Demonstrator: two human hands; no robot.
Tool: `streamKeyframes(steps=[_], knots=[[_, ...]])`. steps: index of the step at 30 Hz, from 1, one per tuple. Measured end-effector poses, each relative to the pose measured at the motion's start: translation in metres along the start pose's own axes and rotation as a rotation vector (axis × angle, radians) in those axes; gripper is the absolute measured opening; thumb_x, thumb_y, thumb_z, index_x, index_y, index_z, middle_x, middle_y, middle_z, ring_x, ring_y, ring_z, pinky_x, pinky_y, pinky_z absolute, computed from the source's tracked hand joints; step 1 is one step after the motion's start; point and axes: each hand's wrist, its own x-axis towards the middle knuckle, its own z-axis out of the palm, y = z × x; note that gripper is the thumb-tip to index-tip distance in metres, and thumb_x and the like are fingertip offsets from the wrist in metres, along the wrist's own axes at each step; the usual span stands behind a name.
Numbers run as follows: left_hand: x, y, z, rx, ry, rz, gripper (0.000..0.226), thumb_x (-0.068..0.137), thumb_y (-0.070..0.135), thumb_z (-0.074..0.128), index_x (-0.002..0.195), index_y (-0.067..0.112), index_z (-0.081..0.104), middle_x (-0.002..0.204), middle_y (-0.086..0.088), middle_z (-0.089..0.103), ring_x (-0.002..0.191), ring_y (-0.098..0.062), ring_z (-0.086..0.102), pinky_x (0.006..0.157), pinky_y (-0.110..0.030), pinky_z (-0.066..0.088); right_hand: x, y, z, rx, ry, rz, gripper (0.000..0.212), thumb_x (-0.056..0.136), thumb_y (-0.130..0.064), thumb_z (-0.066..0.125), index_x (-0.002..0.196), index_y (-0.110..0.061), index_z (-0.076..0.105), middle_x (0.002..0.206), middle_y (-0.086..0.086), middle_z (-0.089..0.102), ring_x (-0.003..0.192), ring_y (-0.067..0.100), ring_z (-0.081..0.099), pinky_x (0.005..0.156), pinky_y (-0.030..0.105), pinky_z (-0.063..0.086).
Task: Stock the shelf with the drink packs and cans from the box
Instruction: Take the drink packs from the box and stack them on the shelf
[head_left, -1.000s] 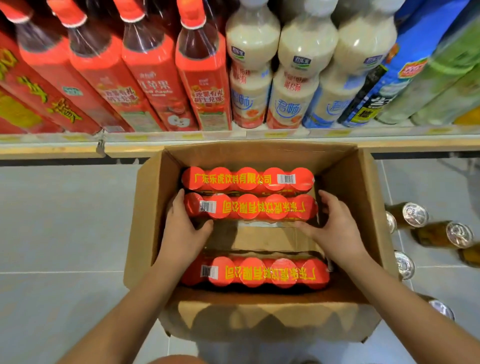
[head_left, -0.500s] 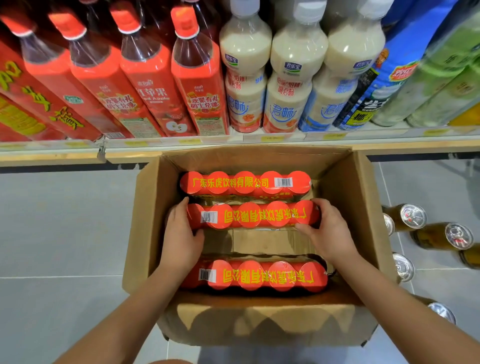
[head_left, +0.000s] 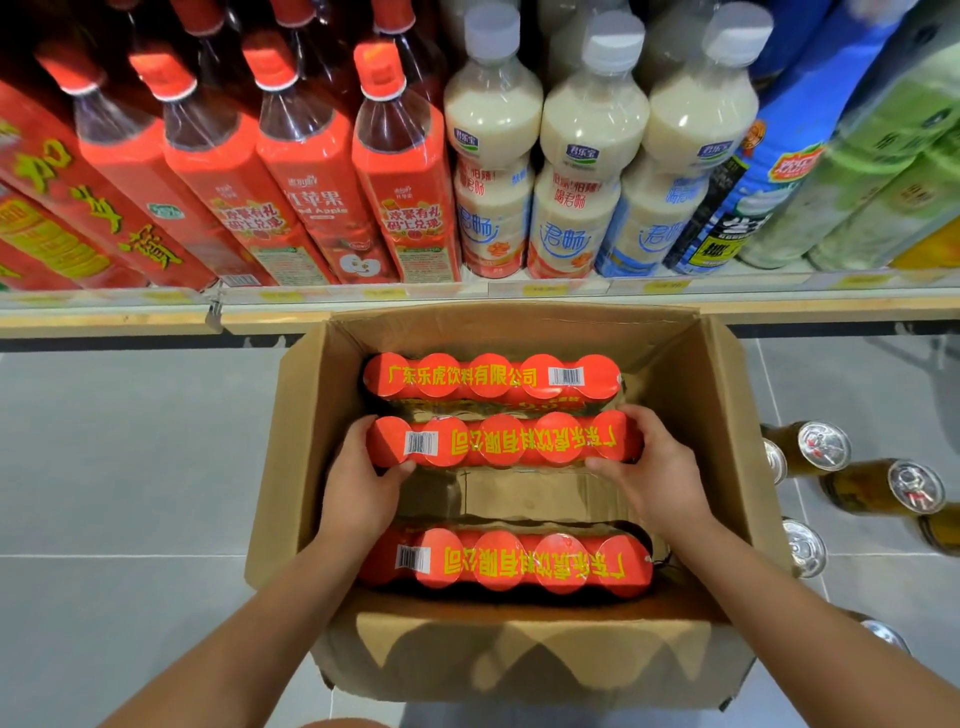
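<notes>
An open cardboard box (head_left: 291, 467) sits on the floor below the shelf (head_left: 467, 306). Three red shrink-wrapped drink packs with yellow lettering lie inside it. My left hand (head_left: 358, 493) grips the left end of the middle pack (head_left: 509, 441). My right hand (head_left: 654, 473) grips its right end. The far pack (head_left: 493, 376) lies against the box's back wall. The near pack (head_left: 509, 564) lies by the front flap. Bare cardboard shows between the middle and near packs.
Several gold cans with silver tops (head_left: 826, 447) stand on the grey tiled floor right of the box. On the shelf stand red apple drink bottles (head_left: 311, 171), cream milk drink bottles (head_left: 587, 156) and blue and green bottles (head_left: 810, 156).
Both hands closed around the ends of the middle pack, and the pack has risen slightly. The view has dipped a little closer to the box.
</notes>
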Motion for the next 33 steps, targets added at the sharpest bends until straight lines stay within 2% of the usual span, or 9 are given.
streamKeyframes(steps=[7, 13, 18, 21, 23, 25, 28, 31, 33], knots=[[-0.019, 0.044, -0.041, -0.002, 0.07, 0.11, 0.075, 0.086, 0.026, 0.079, 0.149, 0.027, 0.039, 0.142, 0.001, 0.056, 0.13, -0.024, 0.054, 0.104, -0.042, 0.045, -0.024, -0.032, -0.042, 0.041, 0.143, -0.059, 0.071, 0.075, -0.03, 0.092, 0.136, -0.03, 0.057, 0.109, -0.015, 0.063, 0.098, 0.007, 0.061, 0.072, 0.004, 0.037], [-0.085, 0.132, -0.142, -0.055, 0.104, 0.232, 0.074, 0.085, 0.032, 0.079, 0.148, 0.03, 0.041, 0.143, 0.002, 0.054, 0.126, -0.02, 0.055, 0.098, -0.038, 0.049, -0.08, -0.127, -0.154, 0.066, 0.196, -0.109, 0.079, 0.07, -0.037, 0.094, 0.14, -0.032, 0.059, 0.12, -0.008, 0.071, 0.108, 0.014, 0.067, 0.092, 0.032, 0.054], [-0.153, 0.23, -0.249, -0.132, 0.146, 0.31, 0.072, 0.084, 0.034, 0.08, 0.145, 0.028, 0.043, 0.13, 0.01, 0.056, 0.113, -0.01, 0.056, 0.083, -0.023, 0.051, -0.148, -0.229, -0.258, 0.144, 0.227, -0.133, 0.08, 0.07, -0.036, 0.094, 0.141, -0.032, 0.057, 0.12, -0.015, 0.066, 0.113, 0.003, 0.06, 0.095, 0.029, 0.05], [-0.195, 0.291, -0.318, -0.199, 0.164, 0.331, 0.066, 0.082, 0.033, 0.081, 0.139, 0.027, 0.048, 0.117, 0.014, 0.059, 0.104, -0.009, 0.059, 0.082, -0.028, 0.053, -0.191, -0.292, -0.323, 0.155, 0.261, -0.14, 0.068, 0.069, -0.037, 0.095, 0.13, -0.031, 0.065, 0.111, -0.02, 0.071, 0.106, 0.001, 0.066, 0.085, 0.012, 0.045], [-0.223, 0.329, -0.364, -0.242, 0.156, 0.338, 0.064, 0.081, 0.031, 0.082, 0.136, 0.025, 0.051, 0.119, 0.006, 0.064, 0.107, -0.014, 0.064, 0.087, -0.036, 0.055, -0.222, -0.336, -0.367, 0.156, 0.299, -0.151, 0.063, 0.067, -0.042, 0.094, 0.123, -0.038, 0.065, 0.102, -0.033, 0.067, 0.09, -0.016, 0.063, 0.071, -0.001, 0.04], [-0.251, 0.367, -0.408, -0.322, 0.161, 0.36, 0.062, 0.079, 0.03, 0.084, 0.133, 0.028, 0.054, 0.118, 0.005, 0.068, 0.103, -0.014, 0.067, 0.086, -0.035, 0.056, -0.252, -0.381, -0.412, 0.174, 0.338, -0.169, 0.058, 0.065, -0.051, 0.092, 0.115, -0.051, 0.062, 0.09, -0.04, 0.067, 0.081, -0.026, 0.058, 0.063, 0.003, 0.04], [-0.291, 0.422, -0.469, -0.434, 0.186, 0.418, 0.054, 0.07, 0.039, 0.084, 0.118, 0.039, 0.058, 0.106, 0.023, 0.071, 0.09, 0.0, 0.071, 0.072, -0.011, 0.053, -0.291, -0.439, -0.477, 0.205, 0.381, -0.205, 0.059, 0.056, -0.065, 0.088, 0.11, -0.06, 0.063, 0.095, -0.049, 0.064, 0.085, -0.024, 0.059, 0.068, 0.013, 0.043], [-0.322, 0.47, -0.516, -0.59, 0.176, 0.431, 0.054, 0.066, 0.034, 0.091, 0.11, 0.047, 0.062, 0.111, 0.015, 0.071, 0.094, -0.008, 0.073, 0.072, -0.021, 0.056, -0.323, -0.484, -0.532, 0.281, 0.411, -0.224, 0.07, 0.047, -0.074, 0.083, 0.113, -0.055, 0.069, 0.1, -0.037, 0.071, 0.098, -0.011, 0.063, 0.08, 0.027, 0.048], [-0.339, 0.498, -0.54, -0.658, 0.19, 0.473, 0.05, 0.07, 0.029, 0.088, 0.107, 0.051, 0.063, 0.113, 0.008, 0.072, 0.093, -0.005, 0.073, 0.07, -0.015, 0.055, -0.338, -0.508, -0.562, 0.331, 0.442, -0.266, 0.06, 0.044, -0.072, 0.085, 0.102, -0.065, 0.067, 0.094, -0.042, 0.07, 0.095, -0.016, 0.064, 0.08, 0.021, 0.048]])
